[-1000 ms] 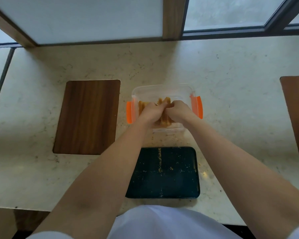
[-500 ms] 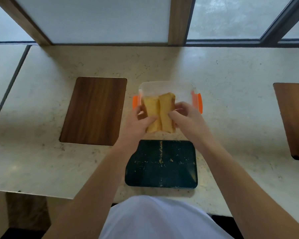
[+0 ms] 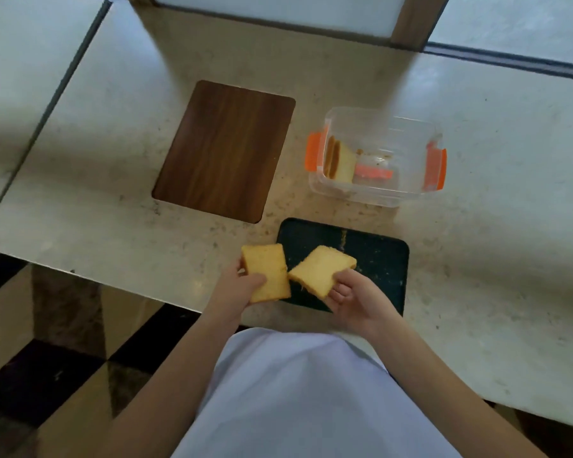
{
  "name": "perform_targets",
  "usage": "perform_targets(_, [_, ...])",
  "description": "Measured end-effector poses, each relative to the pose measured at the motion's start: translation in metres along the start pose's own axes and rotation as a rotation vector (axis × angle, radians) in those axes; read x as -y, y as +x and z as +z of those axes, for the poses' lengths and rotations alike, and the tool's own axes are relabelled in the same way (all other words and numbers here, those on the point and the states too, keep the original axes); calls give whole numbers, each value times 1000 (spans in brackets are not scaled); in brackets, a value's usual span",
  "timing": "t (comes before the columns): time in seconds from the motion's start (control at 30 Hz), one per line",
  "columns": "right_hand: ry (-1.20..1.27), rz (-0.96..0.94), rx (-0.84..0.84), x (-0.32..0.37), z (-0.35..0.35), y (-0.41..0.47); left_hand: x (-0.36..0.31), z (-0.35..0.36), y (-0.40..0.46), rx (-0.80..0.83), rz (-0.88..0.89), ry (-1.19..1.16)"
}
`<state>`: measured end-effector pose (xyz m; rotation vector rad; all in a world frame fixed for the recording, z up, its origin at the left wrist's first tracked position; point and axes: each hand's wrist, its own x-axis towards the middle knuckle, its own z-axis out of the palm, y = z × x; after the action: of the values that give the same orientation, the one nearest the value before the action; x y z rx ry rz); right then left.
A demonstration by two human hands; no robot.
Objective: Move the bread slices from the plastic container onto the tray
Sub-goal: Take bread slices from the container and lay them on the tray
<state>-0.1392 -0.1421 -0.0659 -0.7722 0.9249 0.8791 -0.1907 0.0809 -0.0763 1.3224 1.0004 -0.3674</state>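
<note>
My left hand [image 3: 237,287] grips a yellow bread slice [image 3: 267,271] at the left edge of the dark tray [image 3: 377,259], partly over the counter. My right hand [image 3: 354,297] pinches a second bread slice [image 3: 321,269] above the tray's left half. The tray lies at the counter's near edge and carries crumbs. Behind it stands the clear plastic container [image 3: 407,190] with orange clips. More bread slices [image 3: 339,160] lean upright against its left wall.
A wooden board [image 3: 225,150] lies flat on the pale stone counter [image 3: 493,226] left of the container. A window frame runs along the back. The counter's near edge drops to a checkered floor at lower left. My white clothing fills the bottom centre.
Both hands lifted two slices out of the container, pulled them back toward me and spread them apart over the tray. The camera view swung left and down.
</note>
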Motion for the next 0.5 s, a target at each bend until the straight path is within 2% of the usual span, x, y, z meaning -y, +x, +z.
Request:
perform_targets(0.1, [85,-22,-65,-4,15,14,-5,-10,6,-27,11,-9])
perform_targets(0.27, [91,-18,-222,-6,42,35,-13,-26,16,-62,13,6])
perform_targets(0.5, [200,-51,-215,-16,63,50,-12,-37,24,-42,6,-7])
